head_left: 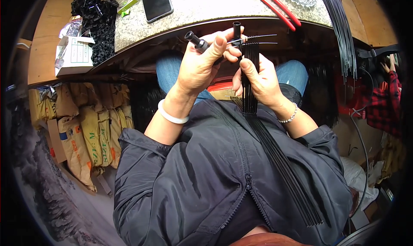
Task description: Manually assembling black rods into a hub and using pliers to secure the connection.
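My left hand is closed around a black cylindrical tool, whose end sticks out above the thumb. Its fingertips also reach a short upright black tube. Thin metal-looking wires cross sideways beside that tube. My right hand pinches a flat bundle of thin black rods just below the wires. From there, long black rods trail down over my dark jacket. The part between both hands is partly hidden by my fingers.
A speckled worktop carries a phone and red-handled pliers. Black rods overhang its right edge. Left are small black parts and a white box. Sacks stand below; a person's plaid sleeve is far right.
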A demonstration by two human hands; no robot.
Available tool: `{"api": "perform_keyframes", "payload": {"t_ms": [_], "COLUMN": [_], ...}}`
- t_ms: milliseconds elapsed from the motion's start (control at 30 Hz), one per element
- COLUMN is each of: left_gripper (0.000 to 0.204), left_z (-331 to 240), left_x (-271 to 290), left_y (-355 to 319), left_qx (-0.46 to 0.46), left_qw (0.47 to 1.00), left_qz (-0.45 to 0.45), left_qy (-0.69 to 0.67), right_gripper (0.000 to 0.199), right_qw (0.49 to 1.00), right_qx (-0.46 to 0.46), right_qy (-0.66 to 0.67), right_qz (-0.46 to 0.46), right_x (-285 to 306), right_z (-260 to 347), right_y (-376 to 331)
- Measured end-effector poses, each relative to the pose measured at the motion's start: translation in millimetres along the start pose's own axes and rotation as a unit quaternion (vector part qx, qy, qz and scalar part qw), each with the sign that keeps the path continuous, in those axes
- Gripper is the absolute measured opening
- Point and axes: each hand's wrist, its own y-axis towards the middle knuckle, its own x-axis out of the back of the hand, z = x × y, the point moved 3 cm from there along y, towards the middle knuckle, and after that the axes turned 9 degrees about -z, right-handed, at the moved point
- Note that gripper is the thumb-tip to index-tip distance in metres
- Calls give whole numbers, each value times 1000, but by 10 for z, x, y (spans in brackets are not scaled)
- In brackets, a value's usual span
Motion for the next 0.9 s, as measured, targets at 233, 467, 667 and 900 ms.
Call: {"api": "perform_keyframes", "payload": {"t_ms": [233, 467, 667, 900], "left_gripper": [42, 37, 38, 26], "left_z": [-11, 3, 29, 116], "left_x": [-16, -65, -52, 22], "left_y": [-12, 9, -20, 114], "left_qx": [-26, -73, 30, 71], "left_qw": [999, 989, 999, 997], "left_qz": [-15, -74, -37, -12], "left_qy": [17, 109, 21, -34], "right_gripper": [44, 45, 47, 55], "right_qw": [1000, 999, 999, 999], "right_qx": [9, 44, 8, 6], "right_qy": [6, 2, -3, -24], "right_qz": [-6, -9, 31, 25], "right_x": [-10, -33, 7, 7], "right_z": [18, 47, 28, 54], "right_y": [26, 1, 28, 15]}}
